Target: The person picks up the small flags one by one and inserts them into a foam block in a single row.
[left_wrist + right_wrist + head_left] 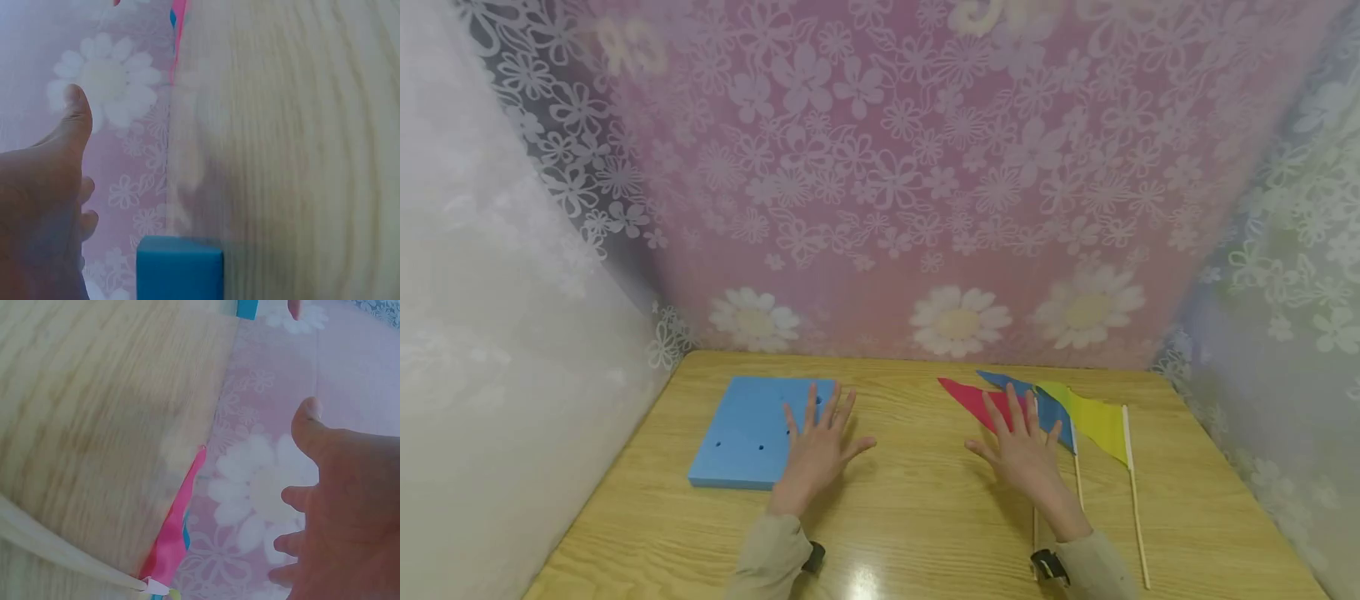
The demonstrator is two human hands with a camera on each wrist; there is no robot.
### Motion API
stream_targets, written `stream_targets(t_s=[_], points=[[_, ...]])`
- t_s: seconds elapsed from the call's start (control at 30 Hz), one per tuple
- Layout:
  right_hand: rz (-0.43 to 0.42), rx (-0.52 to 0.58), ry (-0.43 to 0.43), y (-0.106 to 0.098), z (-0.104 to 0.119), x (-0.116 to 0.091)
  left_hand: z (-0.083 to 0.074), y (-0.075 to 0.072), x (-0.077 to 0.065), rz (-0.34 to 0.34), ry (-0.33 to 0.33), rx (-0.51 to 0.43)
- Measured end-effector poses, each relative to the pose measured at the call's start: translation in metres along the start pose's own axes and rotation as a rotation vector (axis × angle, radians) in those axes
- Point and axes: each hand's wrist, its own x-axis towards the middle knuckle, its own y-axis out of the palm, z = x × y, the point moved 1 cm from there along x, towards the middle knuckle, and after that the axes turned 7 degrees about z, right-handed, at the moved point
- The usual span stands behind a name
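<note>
Fingers (pixel 810 410) are hovering splayed, empty: left hand (pixel 817 454) by the blue board (pixel 741 425) at left, right hand (pixel 1026 457) by flags (pixel 1097 421) at right; seemingly preparatory, any grasp requiring curling.

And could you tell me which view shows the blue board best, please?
The head view: most of the board and several holes show, though the left hand hides part. The left wrist view catches a cropped part; the right wrist view, just a sliver.

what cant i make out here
Head view: part of the blue board, behind the left hand.
Head view: part of the red flag, behind the right hand.
Left wrist view: most of the board, cut by bottom edge.
Right wrist view: end of flag stick, cut by left edge.
</note>
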Motion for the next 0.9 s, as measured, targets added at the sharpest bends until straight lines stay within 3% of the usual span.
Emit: stream_targets(t_s=[0.17, 0.4, 0.53, 0.73, 0.9], points=[[-0.024, -0.018, -0.037, -0.004, 0.004, 0.003, 0.014, -0.011, 0.005, -0.03, 0.029, -0.126], [0.004, 0.04, -0.11, -0.008, 0.03, 0.012, 0.052, -0.035, 0.003, -0.088, 0.081, -0.304], [-0.026, 0.082, -0.162, -0.001, 0.061, 0.017, 0.078, -0.049, -0.007, -0.102, 0.056, -0.328], [-0.101, 0.06, -0.341, 0.014, 0.108, 0.022, 0.119, -0.058, -0.027, -0.134, 0.053, -0.284], [-0.057, 0.032, -0.379, 0.025, 0.135, 0.028, 0.15, -0.058, -0.043, -0.114, 0.052, -0.232]])
